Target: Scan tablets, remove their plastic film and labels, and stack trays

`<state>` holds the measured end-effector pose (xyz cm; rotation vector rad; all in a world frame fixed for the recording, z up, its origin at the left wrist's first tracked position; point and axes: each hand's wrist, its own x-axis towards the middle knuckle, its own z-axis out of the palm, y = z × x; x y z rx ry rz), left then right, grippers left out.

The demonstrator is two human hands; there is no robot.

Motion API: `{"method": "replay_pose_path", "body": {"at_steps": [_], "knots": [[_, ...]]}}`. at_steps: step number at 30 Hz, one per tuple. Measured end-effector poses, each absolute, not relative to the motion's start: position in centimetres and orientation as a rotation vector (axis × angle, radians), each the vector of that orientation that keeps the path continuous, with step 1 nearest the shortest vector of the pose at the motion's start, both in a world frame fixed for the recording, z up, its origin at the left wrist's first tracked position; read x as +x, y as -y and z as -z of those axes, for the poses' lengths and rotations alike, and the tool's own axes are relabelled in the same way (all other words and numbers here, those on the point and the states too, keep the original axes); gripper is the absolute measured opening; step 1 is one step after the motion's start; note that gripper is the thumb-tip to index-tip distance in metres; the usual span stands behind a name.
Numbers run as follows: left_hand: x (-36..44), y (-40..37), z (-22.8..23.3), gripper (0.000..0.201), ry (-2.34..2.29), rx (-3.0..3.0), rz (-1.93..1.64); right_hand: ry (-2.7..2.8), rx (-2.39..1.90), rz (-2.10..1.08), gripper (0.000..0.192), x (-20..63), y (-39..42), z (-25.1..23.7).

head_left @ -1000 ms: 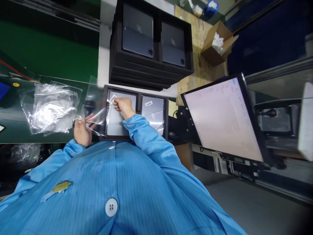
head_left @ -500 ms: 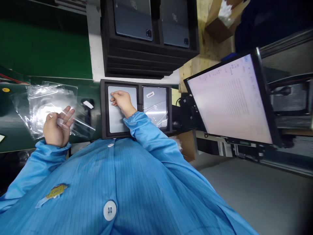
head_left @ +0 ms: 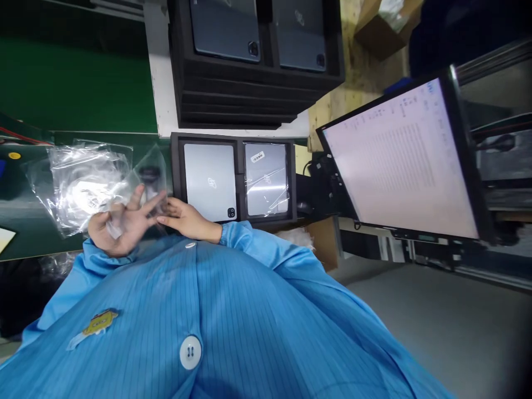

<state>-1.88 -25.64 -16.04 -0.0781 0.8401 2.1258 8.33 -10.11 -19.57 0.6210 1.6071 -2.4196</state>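
A clear plastic bag (head_left: 143, 180) is held up between the two hands, just above the near edge of the green counter (head_left: 83, 88). The left hand (head_left: 120, 224) is spread wide, palm up and fingers fanned, with the lower part of the bag lying against the palm and fingers; its grip is open rather than closed around the film. The right hand (head_left: 185, 219) lies just right of the left hand, fingers extended toward it and meeting the bag's edge near the left fingertips; whether it pinches the film cannot be told.

Immediately beyond the right hand sits a black foam tray (head_left: 239, 138) with two compartments. The compartment nearer the hands holds a bare grey tablet (head_left: 210, 180), back up, its camera at the near right corner. The compartment farther right holds a bagged tablet (head_left: 266, 177), covered in glossy film and bearing a small white label (head_left: 257, 157) near its far edge.

To the left of the left hand, a heap of clear plastic bags (head_left: 81, 185) lies on the counter. Farther out beyond the tray stands a stack of black trays (head_left: 249, 94), the top one carrying two dark tablets (head_left: 226, 27). Well to the right of both hands, a monitor (head_left: 399, 160) tilts upward, showing a pale table of text. Both forearms are in blue striped sleeves (head_left: 257, 255).
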Motion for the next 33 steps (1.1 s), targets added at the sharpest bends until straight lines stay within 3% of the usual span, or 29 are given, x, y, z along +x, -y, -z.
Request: {"method": "replay_pose_path", "body": {"at_steps": [5,9,21,33], "knots": [[-1.5,25.8,15.9,0.062,-1.042,-0.154,-2.099,-1.353,0.683,2.531,0.049,8.1,9.4,19.3],[-1.5,26.4,16.1,0.06,-1.157,-0.193,-2.065,-1.13,0.767,2.6,0.034,8.4,9.0,18.5],[-0.9,26.6,17.1,0.043,-0.765,0.178,-1.929,-1.037,0.846,2.68,0.017,8.8,8.6,18.4],[-0.7,27.0,17.1,0.051,-0.745,0.189,-1.922,-0.915,0.957,2.738,0.008,9.1,7.5,18.6]]}}
